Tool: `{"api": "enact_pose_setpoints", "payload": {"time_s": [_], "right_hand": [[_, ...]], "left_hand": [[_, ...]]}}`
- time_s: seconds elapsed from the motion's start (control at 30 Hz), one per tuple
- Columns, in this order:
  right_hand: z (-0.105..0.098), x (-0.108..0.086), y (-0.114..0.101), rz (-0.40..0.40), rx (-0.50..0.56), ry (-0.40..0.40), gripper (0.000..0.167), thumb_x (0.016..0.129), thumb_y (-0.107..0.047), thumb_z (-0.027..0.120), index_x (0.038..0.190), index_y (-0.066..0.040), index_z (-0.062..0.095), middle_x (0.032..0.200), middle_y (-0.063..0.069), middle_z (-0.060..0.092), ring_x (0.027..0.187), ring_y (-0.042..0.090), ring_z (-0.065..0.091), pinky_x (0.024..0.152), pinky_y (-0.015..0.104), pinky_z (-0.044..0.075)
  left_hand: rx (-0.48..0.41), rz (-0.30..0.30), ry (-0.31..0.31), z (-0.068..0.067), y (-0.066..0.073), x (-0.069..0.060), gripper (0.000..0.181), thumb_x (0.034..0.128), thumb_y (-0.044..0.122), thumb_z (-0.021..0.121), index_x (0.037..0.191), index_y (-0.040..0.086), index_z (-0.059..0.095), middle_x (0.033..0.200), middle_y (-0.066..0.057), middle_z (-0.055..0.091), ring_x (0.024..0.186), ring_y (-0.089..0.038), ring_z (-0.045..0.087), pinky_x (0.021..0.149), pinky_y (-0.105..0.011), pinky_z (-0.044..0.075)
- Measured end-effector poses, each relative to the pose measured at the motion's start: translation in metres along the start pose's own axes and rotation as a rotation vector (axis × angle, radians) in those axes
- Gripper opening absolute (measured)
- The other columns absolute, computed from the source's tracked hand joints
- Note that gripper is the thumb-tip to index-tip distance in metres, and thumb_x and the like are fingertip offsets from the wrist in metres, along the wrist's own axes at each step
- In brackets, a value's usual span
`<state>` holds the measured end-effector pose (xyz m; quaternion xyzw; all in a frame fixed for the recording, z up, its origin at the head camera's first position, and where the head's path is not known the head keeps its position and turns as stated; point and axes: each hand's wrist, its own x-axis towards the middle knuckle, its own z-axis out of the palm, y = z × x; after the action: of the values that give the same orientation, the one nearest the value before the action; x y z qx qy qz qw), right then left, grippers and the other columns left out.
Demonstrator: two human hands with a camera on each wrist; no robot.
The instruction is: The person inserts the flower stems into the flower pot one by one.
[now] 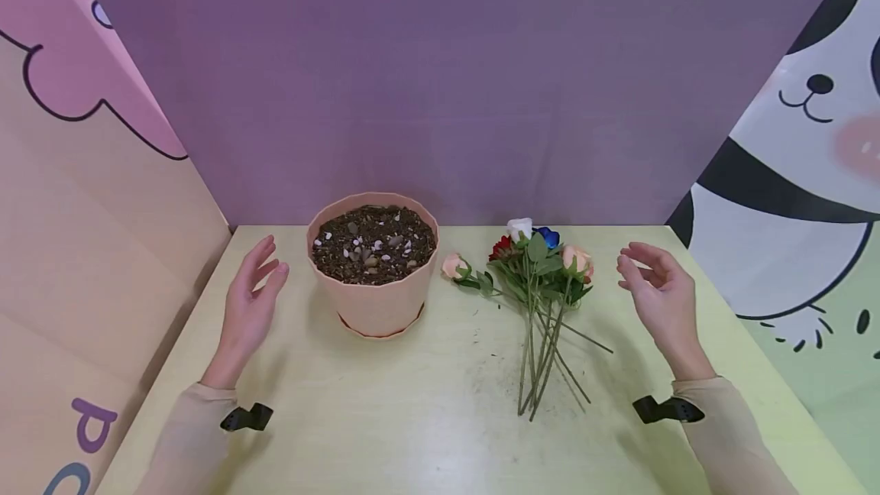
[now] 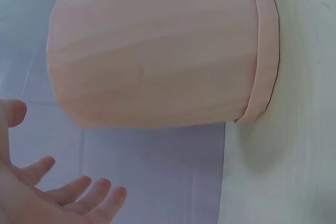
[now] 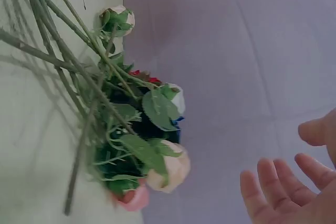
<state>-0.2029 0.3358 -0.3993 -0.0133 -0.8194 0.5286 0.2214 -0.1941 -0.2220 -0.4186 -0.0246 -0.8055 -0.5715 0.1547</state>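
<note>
A pink flower pot [image 1: 378, 304] filled with dark soil [image 1: 364, 231] and scattered pebbles stands left of centre on the table, on a matching saucer. To its left my left hand [image 1: 250, 304] hovers with relaxed fingers, apart from the pot wall [image 2: 152, 56]. Right of the pot lies a bunch of artificial roses [image 1: 539, 258] in white, blue, red and pink, their stems [image 1: 543, 357] crossing toward the front. One pale pink rose [image 1: 454, 266] points at the pot. My right hand [image 1: 663, 300] floats to the right of the flowers, fingers loosely bent, holding nothing.
Dark crumbs [image 1: 491, 357] are scattered on the pale table [image 1: 385, 418] beside the stems. A purple cloth [image 1: 454, 82] hangs behind the table's back edge. Printed panels flank both sides, with a panda [image 1: 791, 197] on the right one.
</note>
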Motion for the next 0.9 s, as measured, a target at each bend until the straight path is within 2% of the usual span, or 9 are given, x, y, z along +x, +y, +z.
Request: {"api": "enact_pose_setpoints", "payload": {"time_s": [0.13,0.23,0.43,0.53,0.6,0.67,0.77,0.9], "right_hand": [[0.001,0.003,0.013,0.074,0.070,-0.058,0.024,0.104,-0.021,0.070,0.128,-0.020,0.066,0.108,-0.024,0.071,0.090,-0.008,0.071,0.075,0.013,0.059],[0.004,0.002,0.021,0.097,0.062,-0.095,0.022,0.104,-0.024,0.070,0.126,-0.018,0.067,0.103,-0.026,0.071,0.088,-0.008,0.072,0.075,0.014,0.060],[0.009,0.002,0.034,0.131,0.016,-0.165,0.038,0.105,-0.027,0.068,0.131,0.001,0.065,0.096,-0.027,0.071,0.085,-0.006,0.073,0.076,0.018,0.062],[0.012,0.003,0.041,0.155,-0.005,-0.202,0.046,0.106,-0.028,0.067,0.135,0.008,0.061,0.094,-0.028,0.071,0.084,-0.006,0.072,0.077,0.020,0.063],[0.014,0.002,0.046,0.176,-0.012,-0.220,0.047,0.107,-0.026,0.066,0.137,0.010,0.060,0.094,-0.028,0.070,0.084,-0.006,0.072,0.078,0.022,0.064],[0.016,0.002,0.049,0.193,-0.010,-0.236,0.047,0.107,-0.023,0.065,0.138,0.012,0.059,0.094,-0.028,0.070,0.084,-0.005,0.072,0.079,0.024,0.064],[0.019,0.001,0.053,0.218,-0.022,-0.259,0.046,0.108,-0.021,0.064,0.140,0.012,0.058,0.096,-0.024,0.071,0.085,-0.003,0.073,0.079,0.026,0.065],[0.024,-0.001,0.058,0.248,-0.045,-0.293,0.047,0.108,-0.022,0.064,0.141,0.010,0.059,0.104,-0.011,0.075,0.088,0.001,0.074,0.080,0.026,0.065]], "left_hand": [[-0.033,-0.013,-0.010,0.007,-0.002,0.002,0.058,0.1125,0.027,0.053,0.167,0.018,0.036,0.169,-0.013,0.042,0.150,-0.034,0.047,0.108,-0.032,0.039],[-0.036,-0.021,-0.018,0.010,-0.004,0.003,0.058,0.1128,0.027,0.052,0.167,0.017,0.036,0.168,-0.015,0.042,0.149,-0.036,0.047,0.108,-0.033,0.040],[-0.071,-0.029,-0.034,0.016,-0.008,0.003,0.056,0.1129,0.025,0.052,0.166,0.016,0.037,0.168,-0.016,0.043,0.149,-0.035,0.048,0.108,-0.024,0.042],[-0.084,-0.034,-0.049,0.019,-0.009,0.003,0.056,0.1129,0.024,0.053,0.166,0.015,0.037,0.168,-0.016,0.043,0.150,-0.035,0.048,0.113,-0.033,0.043],[-0.093,-0.036,-0.059,0.020,-0.010,0.003,0.056,0.1130,0.024,0.052,0.166,0.015,0.037,0.168,-0.016,0.042,0.150,-0.036,0.047,0.116,-0.040,0.042],[-0.095,-0.035,-0.063,0.022,-0.009,0.004,0.056,0.1131,0.024,0.052,0.166,0.014,0.038,0.168,-0.016,0.042,0.150,-0.036,0.047,0.116,-0.043,0.042],[-0.089,-0.031,-0.066,0.024,-0.010,0.005,0.056,0.1133,0.025,0.052,0.166,0.014,0.038,0.167,-0.015,0.043,0.150,-0.037,0.047,0.112,-0.030,0.044],[-0.075,-0.022,-0.066,0.025,-0.012,0.005,0.055,0.1136,0.026,0.051,0.166,0.015,0.038,0.167,-0.015,0.044,0.149,-0.038,0.049,0.101,-0.010,0.044]]}}
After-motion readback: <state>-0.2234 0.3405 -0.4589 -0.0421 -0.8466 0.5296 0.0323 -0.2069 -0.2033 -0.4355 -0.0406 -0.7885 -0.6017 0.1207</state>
